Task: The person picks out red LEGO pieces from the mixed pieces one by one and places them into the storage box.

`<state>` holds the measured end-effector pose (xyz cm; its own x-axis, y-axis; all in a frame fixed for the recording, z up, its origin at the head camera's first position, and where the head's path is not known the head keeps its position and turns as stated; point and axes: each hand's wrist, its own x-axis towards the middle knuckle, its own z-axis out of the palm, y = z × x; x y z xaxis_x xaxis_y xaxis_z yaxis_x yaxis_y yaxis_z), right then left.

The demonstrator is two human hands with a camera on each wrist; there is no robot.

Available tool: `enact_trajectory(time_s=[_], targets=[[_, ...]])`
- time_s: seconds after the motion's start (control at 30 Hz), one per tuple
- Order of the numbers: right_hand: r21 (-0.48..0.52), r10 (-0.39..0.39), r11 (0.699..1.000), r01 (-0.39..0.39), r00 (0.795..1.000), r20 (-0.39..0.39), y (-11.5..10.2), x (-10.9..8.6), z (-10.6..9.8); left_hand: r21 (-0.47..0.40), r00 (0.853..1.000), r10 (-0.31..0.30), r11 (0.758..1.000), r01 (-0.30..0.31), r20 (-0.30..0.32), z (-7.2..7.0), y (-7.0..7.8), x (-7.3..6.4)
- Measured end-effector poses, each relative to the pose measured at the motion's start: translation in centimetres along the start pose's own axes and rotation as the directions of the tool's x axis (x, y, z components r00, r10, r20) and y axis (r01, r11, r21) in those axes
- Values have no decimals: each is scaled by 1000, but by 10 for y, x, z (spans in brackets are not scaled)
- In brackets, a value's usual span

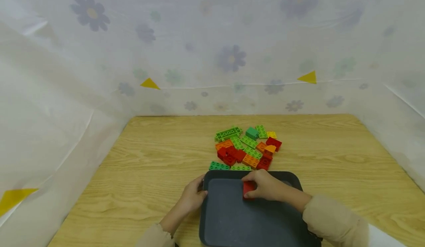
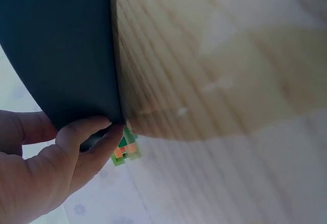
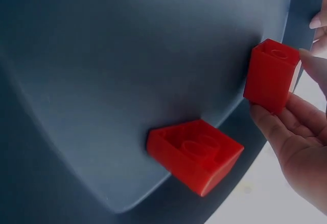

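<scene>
A dark grey tray point(image 1: 239, 223) lies at the table's near side. At its upper left edge my left hand point(image 1: 192, 196) grips the rim; the left wrist view shows fingers point(image 2: 84, 132) curled against the dark tray wall point(image 2: 66, 55). Over the tray, my right hand point(image 1: 269, 186) pinches a red toy building brick point(image 1: 247, 189) between thumb and fingers. From the right wrist, that held brick point(image 3: 270, 76) appears close to the tray's side. A second red brick point(image 3: 179, 157) lies in the tray on its side, its hollow underside showing; my right hand and forearm hide it in the head view.
Beyond the tray's far edge lies a loose pile of bricks: a long light green brick point(image 1: 228, 133), a dark green brick point(image 1: 219, 165), an orange brick point(image 1: 250, 161), a yellow brick point(image 1: 271, 134) and several red ones. A flowered white curtain point(image 1: 206, 55) hangs behind the wooden table point(image 1: 142, 165).
</scene>
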<state>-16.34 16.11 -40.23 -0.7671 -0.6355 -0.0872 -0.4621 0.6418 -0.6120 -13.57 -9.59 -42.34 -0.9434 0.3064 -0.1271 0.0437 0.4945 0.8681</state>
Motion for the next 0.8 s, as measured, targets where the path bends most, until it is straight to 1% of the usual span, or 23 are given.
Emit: enact_trajectory(time_s=[0.27,0.47,0.57,0.8], targets=[[2,-5,1000,5,1000,5,1,1,3,-6,1000,-13,1000,13,4,0,1,0],[20,-2,1000,1,1000,26,4,0,3,0,1000,-5,1000,5,0,0,1,0],[31,3,1000,-4,999,34,5,1,3,2,1000,-11,1000,11,-4,0,2,1],[11,5,1000,-6,1000,30,7,1,4,1,1000,-19,1000,19,-4,0,2,1]])
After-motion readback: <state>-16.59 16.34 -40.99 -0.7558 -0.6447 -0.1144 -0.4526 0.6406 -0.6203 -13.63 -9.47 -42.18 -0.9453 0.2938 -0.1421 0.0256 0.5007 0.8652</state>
